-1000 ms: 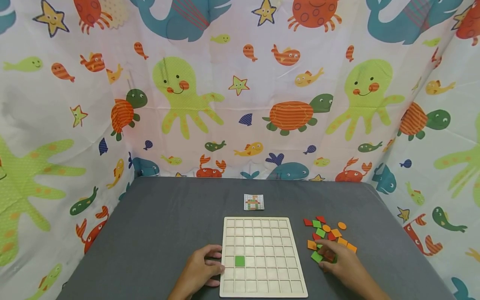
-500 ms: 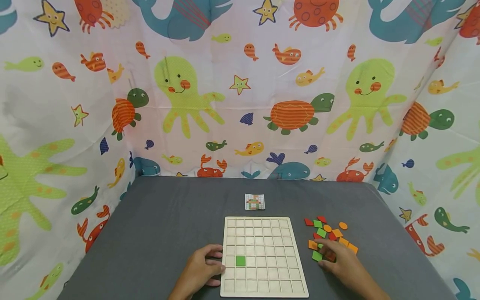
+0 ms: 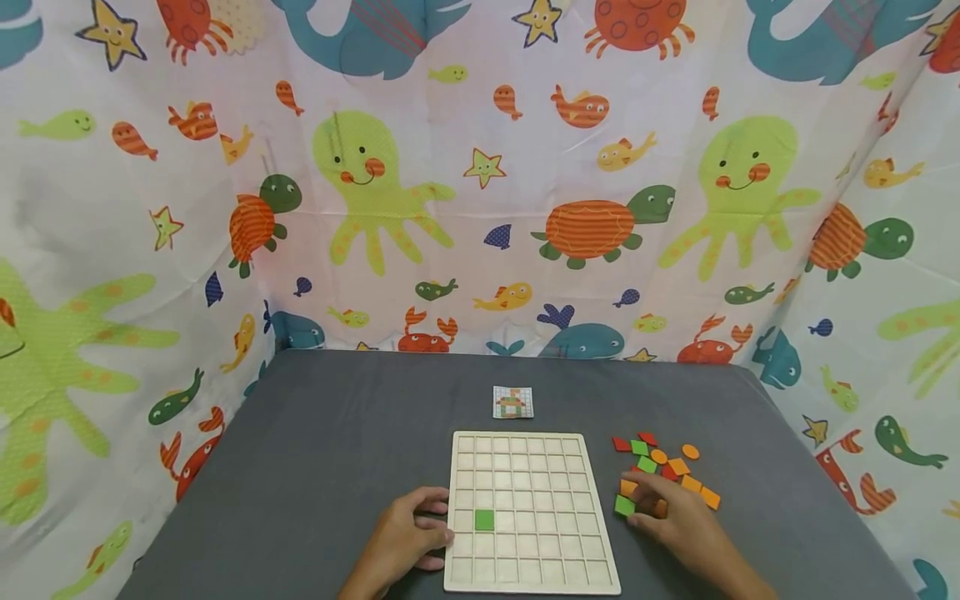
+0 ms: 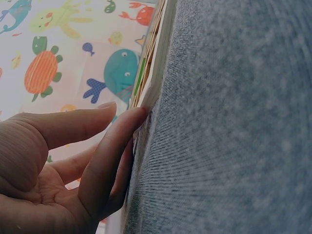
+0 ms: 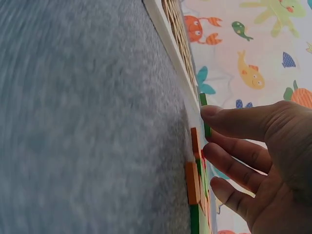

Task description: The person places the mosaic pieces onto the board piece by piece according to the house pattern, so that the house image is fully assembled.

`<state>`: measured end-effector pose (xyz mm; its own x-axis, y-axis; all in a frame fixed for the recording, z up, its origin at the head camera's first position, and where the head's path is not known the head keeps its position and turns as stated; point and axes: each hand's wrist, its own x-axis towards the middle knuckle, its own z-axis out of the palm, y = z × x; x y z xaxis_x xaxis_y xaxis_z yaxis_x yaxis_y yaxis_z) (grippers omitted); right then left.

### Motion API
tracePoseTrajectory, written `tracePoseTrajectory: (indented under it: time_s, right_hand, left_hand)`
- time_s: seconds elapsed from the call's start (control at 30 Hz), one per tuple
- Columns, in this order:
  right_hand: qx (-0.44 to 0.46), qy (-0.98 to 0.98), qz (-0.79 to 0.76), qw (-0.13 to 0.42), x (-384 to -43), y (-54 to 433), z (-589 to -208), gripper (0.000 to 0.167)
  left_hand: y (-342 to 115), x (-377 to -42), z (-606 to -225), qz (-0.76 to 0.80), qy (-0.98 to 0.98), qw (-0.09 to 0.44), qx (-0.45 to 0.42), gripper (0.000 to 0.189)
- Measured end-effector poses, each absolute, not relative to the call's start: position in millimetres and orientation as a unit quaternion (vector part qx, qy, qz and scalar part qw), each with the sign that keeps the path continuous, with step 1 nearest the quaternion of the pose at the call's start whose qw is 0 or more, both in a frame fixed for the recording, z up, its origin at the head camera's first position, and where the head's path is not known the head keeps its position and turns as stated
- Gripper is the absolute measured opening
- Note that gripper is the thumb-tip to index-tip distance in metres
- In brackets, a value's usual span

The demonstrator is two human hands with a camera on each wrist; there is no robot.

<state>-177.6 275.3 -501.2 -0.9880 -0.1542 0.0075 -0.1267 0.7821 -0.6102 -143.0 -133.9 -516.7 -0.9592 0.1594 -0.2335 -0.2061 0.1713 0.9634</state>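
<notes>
Green square tile (image 3: 624, 506), pinched between the thumb and fingers of the right hand (image 3: 681, 518), just shifted from the loose tiles (image 3: 691, 484) toward the gridded board (image 3: 534, 502), touched by the relaxed left hand (image 3: 405, 532), hence selected but not yet laid down.

Soft, even light fills the head view, and the patterned curtain (image 3: 480, 250) beyond my left hand (image 3: 400, 533) and right hand (image 3: 686, 518) looks bright, tinged pink straight ahead. A pale sheen lies on the board (image 3: 536, 502) just beside my left hand. My wrist views are dimmer: each hand falls partly into shade against the brighter curtain behind it, and the grey cloth (image 4: 234, 122) alongside blurs into coarse grain.
</notes>
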Motion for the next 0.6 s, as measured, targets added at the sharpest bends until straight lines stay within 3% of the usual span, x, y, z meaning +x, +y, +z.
tracePoseTrajectory:
  time_s: [0.6]
  right_hand:
    - [-0.188, 0.906, -0.38, 0.004, -181, 238, -495, 0.054]
  left_hand:
    - [-133, -144, -515, 0.641, 0.754, 0.14, -0.021, 0.06]
